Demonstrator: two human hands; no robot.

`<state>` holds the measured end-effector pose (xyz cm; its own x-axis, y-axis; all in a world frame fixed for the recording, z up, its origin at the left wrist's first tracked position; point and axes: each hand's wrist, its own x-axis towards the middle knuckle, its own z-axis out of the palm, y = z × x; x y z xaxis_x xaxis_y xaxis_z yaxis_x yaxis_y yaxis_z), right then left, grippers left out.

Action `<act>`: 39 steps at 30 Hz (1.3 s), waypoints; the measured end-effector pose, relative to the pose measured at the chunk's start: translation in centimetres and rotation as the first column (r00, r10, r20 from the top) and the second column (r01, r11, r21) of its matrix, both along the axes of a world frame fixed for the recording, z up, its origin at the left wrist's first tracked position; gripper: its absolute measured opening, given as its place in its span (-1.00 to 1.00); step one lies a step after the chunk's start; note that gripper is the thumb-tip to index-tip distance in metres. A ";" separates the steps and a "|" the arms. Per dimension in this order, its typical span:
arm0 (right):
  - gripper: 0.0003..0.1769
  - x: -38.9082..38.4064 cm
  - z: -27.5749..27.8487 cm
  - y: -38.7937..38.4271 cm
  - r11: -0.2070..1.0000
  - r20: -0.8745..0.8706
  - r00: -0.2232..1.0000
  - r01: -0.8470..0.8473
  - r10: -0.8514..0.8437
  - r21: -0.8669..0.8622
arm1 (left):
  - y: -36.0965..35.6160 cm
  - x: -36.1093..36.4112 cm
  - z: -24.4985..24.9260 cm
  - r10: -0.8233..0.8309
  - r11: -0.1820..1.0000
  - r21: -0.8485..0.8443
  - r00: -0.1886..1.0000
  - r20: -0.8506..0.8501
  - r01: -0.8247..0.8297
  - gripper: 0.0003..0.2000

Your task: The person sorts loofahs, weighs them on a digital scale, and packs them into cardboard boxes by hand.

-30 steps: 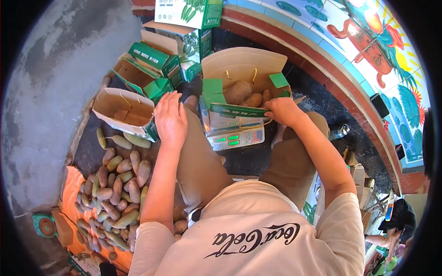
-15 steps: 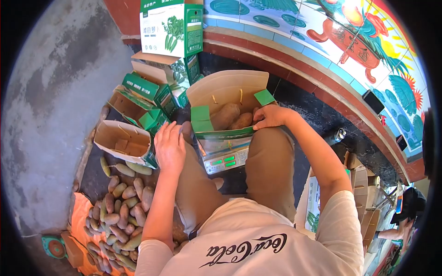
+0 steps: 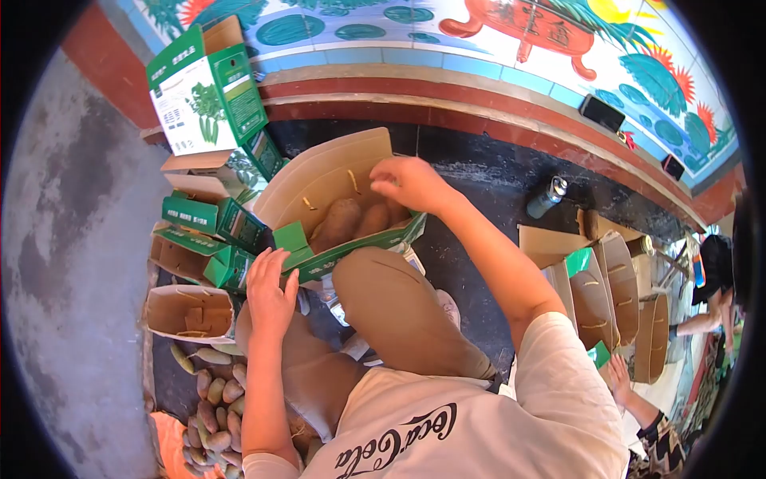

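An open cardboard box with a green front (image 3: 355, 249) stands before my knees, its tall back flap (image 3: 319, 172) upright with two yellow cord loops. Brown elongated radishes (image 3: 339, 223) lie inside it. My left hand (image 3: 271, 291) is open, thumb and fingers spread, right by the box's green left flap (image 3: 292, 239). Over the box's right end hangs my right hand (image 3: 411, 184), its bent fingers somewhat apart beside the edge of the back flap. That hand and forearm hide the right-hand flap. Part of a scale (image 3: 335, 307) shows below the box, mostly covered by my leg.
Green-and-white cartons (image 3: 203, 100) and open boxes (image 3: 190, 311) line the left. Loose radishes (image 3: 214, 415) are piled at lower left. A metal flask (image 3: 547, 197) stands on the right, beyond more open boxes (image 3: 614, 279). Another person's hand (image 3: 620, 379) is near those boxes.
My view has turned right. My right hand has risen from the box's front rim to its back flap. My left hand has come up to the left flap. My right leg has swung leftward across the scale.
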<state>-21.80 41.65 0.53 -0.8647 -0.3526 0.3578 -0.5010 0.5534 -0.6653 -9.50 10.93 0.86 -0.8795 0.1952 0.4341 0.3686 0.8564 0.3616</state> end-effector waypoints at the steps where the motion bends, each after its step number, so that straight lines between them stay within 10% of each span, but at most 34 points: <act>1: -0.77 0.8 0.0 0.6 0.993 -0.088 0.991 0.096 -0.102 -0.065 | 0.0 -0.3 -0.3 -0.006 1.000 -0.005 1.000 0.013 0.006 -0.66; 9: -0.91 6.8 -5.8 10.8 0.788 -0.361 0.709 0.599 -0.606 -0.145 | 1.0 -1.3 -2.0 -0.082 0.994 -0.056 0.987 0.139 0.091 -0.67; 14: -0.87 12.3 -12.2 17.6 0.601 -0.216 0.664 0.743 -0.716 0.294 | 1.3 -1.5 -2.2 -0.090 0.992 -0.071 0.987 0.132 0.099 -0.71; 19: -0.73 19.0 -19.1 25.2 0.300 -0.021 0.595 0.435 -0.803 0.849 | 1.2 -1.5 -2.5 -0.082 0.996 -0.017 0.986 0.147 0.085 -0.75; 25: -0.58 25.4 -21.1 31.2 0.053 0.020 0.291 0.107 -0.957 0.993 | 1.3 -1.7 -2.8 -0.087 0.996 -0.020 0.987 0.136 0.091 -0.76; 30: -0.60 26.2 -22.0 34.2 0.105 0.102 0.059 0.055 -0.993 0.993 | 1.4 -2.1 -2.9 -0.085 0.995 -0.040 0.991 0.106 0.090 -0.78; 36: -0.74 12.5 -16.8 24.8 0.523 -0.084 0.609 0.736 -0.789 0.430 | 2.1 -3.4 -2.5 -0.105 0.983 -0.135 0.987 0.120 0.121 -0.77; 39: -0.86 3.8 -8.3 14.6 0.763 -0.239 0.747 0.645 -0.620 0.039 | 2.2 -3.9 -3.0 -0.089 0.982 -0.155 0.989 0.119 0.107 -0.77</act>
